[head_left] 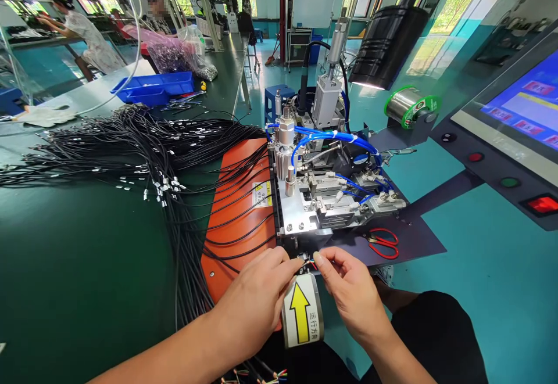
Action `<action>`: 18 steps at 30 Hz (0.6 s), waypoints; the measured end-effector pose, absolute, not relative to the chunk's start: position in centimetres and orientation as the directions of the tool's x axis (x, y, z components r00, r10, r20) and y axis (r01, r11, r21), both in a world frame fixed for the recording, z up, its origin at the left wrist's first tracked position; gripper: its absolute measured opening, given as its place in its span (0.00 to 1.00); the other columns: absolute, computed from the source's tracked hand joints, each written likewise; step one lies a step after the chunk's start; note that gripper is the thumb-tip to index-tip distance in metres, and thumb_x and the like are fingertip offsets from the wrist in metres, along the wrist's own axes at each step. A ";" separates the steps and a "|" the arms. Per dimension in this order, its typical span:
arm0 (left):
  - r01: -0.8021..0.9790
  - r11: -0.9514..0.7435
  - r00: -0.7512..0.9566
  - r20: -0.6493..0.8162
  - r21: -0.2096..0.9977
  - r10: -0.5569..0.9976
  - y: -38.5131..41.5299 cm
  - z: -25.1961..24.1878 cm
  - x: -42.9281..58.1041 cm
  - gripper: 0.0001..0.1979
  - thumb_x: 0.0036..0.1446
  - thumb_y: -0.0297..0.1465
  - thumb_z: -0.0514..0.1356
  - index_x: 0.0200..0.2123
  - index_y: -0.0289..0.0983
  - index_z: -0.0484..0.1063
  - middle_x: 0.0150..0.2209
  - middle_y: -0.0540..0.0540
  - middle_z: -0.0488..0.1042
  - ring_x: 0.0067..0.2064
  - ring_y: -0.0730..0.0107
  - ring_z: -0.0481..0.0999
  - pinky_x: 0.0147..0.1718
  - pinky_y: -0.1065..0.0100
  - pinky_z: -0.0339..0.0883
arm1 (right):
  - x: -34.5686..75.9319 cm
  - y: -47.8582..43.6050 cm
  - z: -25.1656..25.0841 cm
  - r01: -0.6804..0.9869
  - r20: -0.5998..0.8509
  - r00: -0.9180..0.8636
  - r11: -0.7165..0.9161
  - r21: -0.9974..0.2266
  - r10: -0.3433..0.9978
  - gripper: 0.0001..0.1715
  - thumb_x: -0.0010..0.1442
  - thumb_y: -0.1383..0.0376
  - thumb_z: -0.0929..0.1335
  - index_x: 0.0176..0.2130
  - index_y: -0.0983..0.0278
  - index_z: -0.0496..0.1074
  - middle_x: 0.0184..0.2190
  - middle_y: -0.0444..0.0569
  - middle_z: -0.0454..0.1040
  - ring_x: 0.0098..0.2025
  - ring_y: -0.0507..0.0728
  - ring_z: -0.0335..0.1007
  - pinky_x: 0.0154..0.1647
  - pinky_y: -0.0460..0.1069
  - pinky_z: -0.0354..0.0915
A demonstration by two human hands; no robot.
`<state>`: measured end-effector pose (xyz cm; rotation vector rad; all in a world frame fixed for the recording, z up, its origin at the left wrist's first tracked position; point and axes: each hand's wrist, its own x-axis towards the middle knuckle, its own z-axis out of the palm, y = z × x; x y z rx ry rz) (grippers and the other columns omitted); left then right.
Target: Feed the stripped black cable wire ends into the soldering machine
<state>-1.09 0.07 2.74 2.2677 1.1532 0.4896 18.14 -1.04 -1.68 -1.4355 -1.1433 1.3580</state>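
My left hand [261,288] is closed at the front of the machine [300,210], thumb and fingers pinching a cable end. Thin coloured wires [311,264] fan out of that end between my two hands. From the other side, my right hand [352,292] pinches the wire tips between thumb and forefinger. Just below the wires sits a round metal drum [301,309] with a yellow arrow on a white label. My fingers partly hide the cable and the machine's front slot. Several black cables [238,230] lead from the machine across an orange cover [235,192].
A large bundle of black cables [174,244] lies on the green table. Red-handled scissors [383,243] rest on the machine's dark plate. Beyond stand a solder wire spool [410,108], a black lamp [387,47] and a control screen [523,105]. Blue trays [152,86] and two people are farther back.
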 end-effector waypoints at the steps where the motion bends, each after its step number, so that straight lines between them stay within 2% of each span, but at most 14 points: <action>1: 0.606 -0.483 0.563 0.089 0.632 0.822 0.0 2.8 -1.3 0.12 0.66 0.23 0.53 0.47 0.38 0.74 0.34 0.47 0.69 0.34 0.67 0.70 0.33 0.68 0.67 | 18.0 -1.0 -1.7 0.063 -0.239 0.000 -0.239 -0.969 0.971 0.22 0.64 0.48 0.68 0.37 0.66 0.75 0.26 0.43 0.68 0.25 0.50 0.56 0.24 0.45 0.53; 5: 0.539 -0.500 0.497 0.223 0.678 0.839 -0.3 1.6 -1.8 0.13 0.67 0.24 0.54 0.51 0.38 0.74 0.37 0.46 0.71 0.38 0.67 0.72 0.37 0.67 0.69 | 17.6 -0.7 -1.9 0.030 -0.250 0.015 -0.250 -0.968 0.968 0.22 0.63 0.49 0.69 0.36 0.66 0.74 0.28 0.45 0.72 0.29 0.52 0.63 0.29 0.45 0.60; 10: 0.548 -0.585 0.460 0.368 0.597 0.808 -0.5 0.0 -1.6 0.13 0.67 0.23 0.54 0.49 0.35 0.75 0.38 0.43 0.72 0.39 0.64 0.71 0.38 0.65 0.69 | 17.4 -0.5 -2.6 0.024 -0.228 0.034 -0.229 -0.973 0.973 0.21 0.64 0.49 0.69 0.35 0.65 0.74 0.28 0.44 0.72 0.29 0.52 0.64 0.30 0.45 0.61; 18: 0.583 -0.604 0.432 0.423 0.544 0.797 -0.1 -0.2 -1.5 0.12 0.66 0.22 0.54 0.47 0.33 0.77 0.38 0.42 0.73 0.39 0.63 0.70 0.38 0.62 0.70 | 17.1 -0.5 -2.9 -0.014 -0.243 0.036 -0.243 -0.970 0.969 0.21 0.64 0.49 0.69 0.36 0.65 0.74 0.28 0.44 0.72 0.29 0.52 0.64 0.28 0.45 0.61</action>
